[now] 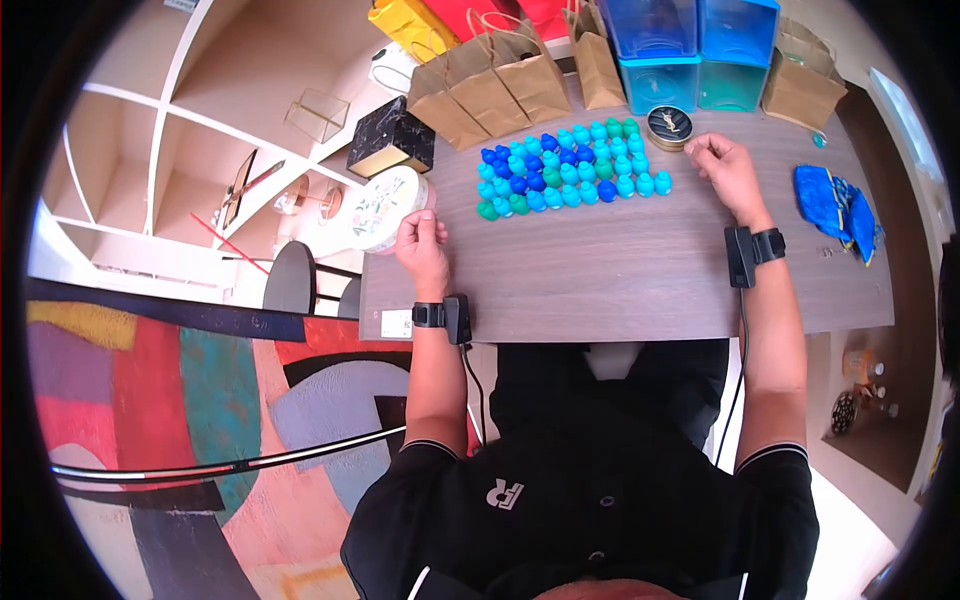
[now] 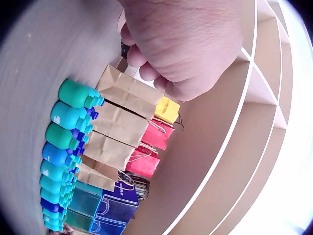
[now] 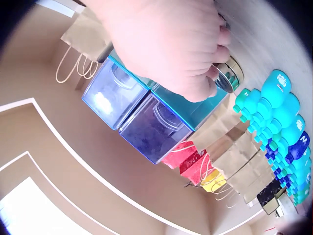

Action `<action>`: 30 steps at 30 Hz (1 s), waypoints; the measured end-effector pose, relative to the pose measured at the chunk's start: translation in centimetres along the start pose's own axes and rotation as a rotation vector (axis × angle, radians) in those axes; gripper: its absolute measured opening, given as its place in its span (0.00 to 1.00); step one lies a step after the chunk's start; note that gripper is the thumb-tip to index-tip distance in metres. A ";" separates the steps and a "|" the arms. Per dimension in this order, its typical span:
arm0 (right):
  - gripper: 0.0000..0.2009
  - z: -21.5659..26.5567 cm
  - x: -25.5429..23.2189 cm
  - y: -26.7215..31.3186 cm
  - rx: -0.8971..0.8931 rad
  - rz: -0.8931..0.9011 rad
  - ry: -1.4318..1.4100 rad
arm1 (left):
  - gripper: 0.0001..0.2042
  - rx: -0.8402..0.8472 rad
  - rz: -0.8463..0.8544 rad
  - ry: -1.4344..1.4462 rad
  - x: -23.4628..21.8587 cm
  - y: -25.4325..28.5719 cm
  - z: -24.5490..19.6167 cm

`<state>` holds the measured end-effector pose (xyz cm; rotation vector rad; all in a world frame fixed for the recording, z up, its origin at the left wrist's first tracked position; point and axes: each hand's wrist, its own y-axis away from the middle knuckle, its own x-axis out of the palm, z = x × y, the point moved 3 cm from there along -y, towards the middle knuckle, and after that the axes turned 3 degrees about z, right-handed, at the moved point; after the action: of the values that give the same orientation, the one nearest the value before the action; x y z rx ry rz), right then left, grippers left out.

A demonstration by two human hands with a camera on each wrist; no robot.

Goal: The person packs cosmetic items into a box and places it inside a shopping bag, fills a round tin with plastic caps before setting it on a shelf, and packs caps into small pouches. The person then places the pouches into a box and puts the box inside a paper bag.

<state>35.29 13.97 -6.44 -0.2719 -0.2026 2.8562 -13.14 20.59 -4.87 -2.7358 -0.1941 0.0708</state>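
Note:
My left hand (image 1: 422, 250) is at the right edge of a round white tub (image 1: 385, 205) with a floral lid, its curled fingers overlapping the rim. The back of that hand hides most of the tub in the left wrist view; I cannot tell whether the fingers grip it. My right hand (image 1: 730, 178) hovers just right of a round black tin (image 1: 670, 126) with a gold emblem and side, fingers loosely bent. Between the hands, small squat bottles (image 1: 565, 165) in turquoise, dark blue and green stand upright in close rows.
Brown paper bags (image 1: 490, 95) and stacked blue and teal clear boxes (image 1: 660, 85) line the table's back. A black marbled box (image 1: 392, 138) is at the back left. A blue folded bag (image 1: 838, 210) lies at the right. White shelving (image 1: 165, 105) rises beyond the left edge.

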 end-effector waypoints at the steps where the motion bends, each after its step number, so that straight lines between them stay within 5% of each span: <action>1: 0.09 -0.2 0.4 -0.1 -0.029 0.078 0.043 | 0.06 -0.028 0.003 -0.022 -0.5 0.3 0.0; 5: 0.09 0.5 1.8 0.4 -0.140 0.158 0.116 | 0.06 0.006 0.037 -0.041 -1.0 1.0 -0.2; 8: 0.10 0.7 1.7 0.5 -0.032 0.149 0.181 | 0.07 0.051 0.016 -0.136 -2.8 -0.2 -0.5; 11: 0.10 -0.1 1.5 0.2 -0.037 0.138 0.100 | 0.09 0.174 -0.095 -0.418 -5.1 -3.1 -1.5; 14: 0.09 -0.1 1.4 0.2 -0.032 0.130 0.112 | 0.19 0.373 -0.019 -0.773 -6.9 -6.4 -3.3; 17: 0.08 -0.8 1.2 -0.1 -0.008 0.134 0.065 | 0.29 0.251 0.003 -1.048 -10.2 -10.4 -1.8; 19: 0.08 -0.6 1.3 0.0 -0.016 0.117 0.061 | 0.39 -0.054 -0.087 -1.156 -13.0 -12.7 0.0; 20: 0.08 -0.4 1.2 0.0 -0.027 0.099 0.059 | 0.51 -0.217 -0.028 -1.094 -14.2 -13.4 0.6; 23: 0.09 -0.2 1.1 0.0 -0.019 0.078 0.042 | 0.55 -0.375 0.040 -1.046 -17.0 -15.4 4.1; 30: 0.08 -0.5 1.1 0.0 0.003 0.068 0.029 | 0.57 -0.339 0.103 -0.911 -17.3 -14.9 5.1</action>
<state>34.34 14.36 -7.06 -0.3249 -0.1874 2.9177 -32.50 33.65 -3.40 -2.8182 -0.3292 1.4236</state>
